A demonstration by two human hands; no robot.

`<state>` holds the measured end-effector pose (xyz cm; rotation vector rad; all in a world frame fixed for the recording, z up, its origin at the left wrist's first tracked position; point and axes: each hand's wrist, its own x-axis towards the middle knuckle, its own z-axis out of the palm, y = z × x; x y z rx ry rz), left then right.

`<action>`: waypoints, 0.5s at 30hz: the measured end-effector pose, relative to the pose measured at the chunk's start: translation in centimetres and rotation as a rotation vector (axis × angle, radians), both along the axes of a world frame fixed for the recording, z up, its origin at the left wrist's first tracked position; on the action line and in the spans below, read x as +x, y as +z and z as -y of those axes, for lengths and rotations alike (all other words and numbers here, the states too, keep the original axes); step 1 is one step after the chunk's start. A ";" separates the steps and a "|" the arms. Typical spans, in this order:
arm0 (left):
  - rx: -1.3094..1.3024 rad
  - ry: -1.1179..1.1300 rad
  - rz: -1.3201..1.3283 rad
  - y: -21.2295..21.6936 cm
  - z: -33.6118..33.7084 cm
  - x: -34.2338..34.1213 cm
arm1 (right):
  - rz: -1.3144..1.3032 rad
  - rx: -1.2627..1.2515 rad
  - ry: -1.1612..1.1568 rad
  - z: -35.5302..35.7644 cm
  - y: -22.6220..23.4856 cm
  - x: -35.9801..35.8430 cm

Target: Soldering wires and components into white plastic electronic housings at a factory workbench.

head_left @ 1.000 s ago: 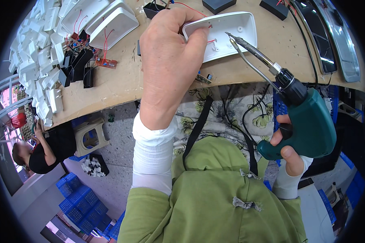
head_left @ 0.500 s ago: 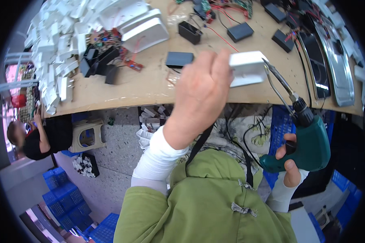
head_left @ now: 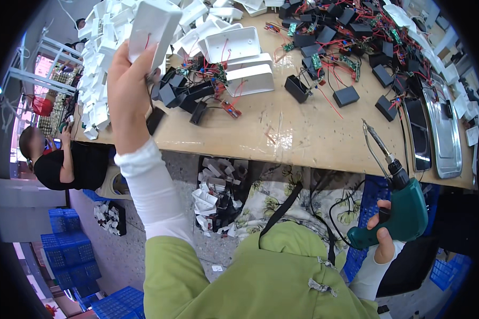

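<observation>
A white plastic case with a bit of red wire is pinched in my left hand, raised at the far left of the table over white parts. Just beside that wrist is a dark box, partly hidden; I cannot tell whether it hangs or lies. My right hand wraps round the handle of a green soldering gun. Its metal tip and thin guide tube point up over the table's front right, apart from any part.
White cases and a heap of white housings fill the back left of the table. Black boxes with wired boards cover the back right, near a metal tray. A seated co-worker is at the left.
My left hand has carried the white case from near the soldering tip to the far left. The dark box from the table's middle is now beside that wrist. The view has shifted.
</observation>
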<state>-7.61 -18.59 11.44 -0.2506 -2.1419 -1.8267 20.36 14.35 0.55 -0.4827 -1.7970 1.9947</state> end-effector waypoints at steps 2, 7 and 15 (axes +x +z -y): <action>-0.026 -0.007 -0.048 -0.4 0.5 -3.0 | -0.012 -0.005 0.005 0.2 0.3 -0.2; -0.359 0.113 -0.178 -4.5 0.5 -8.7 | -0.012 0.000 -0.007 0.1 0.8 -0.4; -0.966 0.545 -0.785 -4.6 -2.0 -7.6 | -0.057 -0.067 0.003 -1.3 -0.3 -0.2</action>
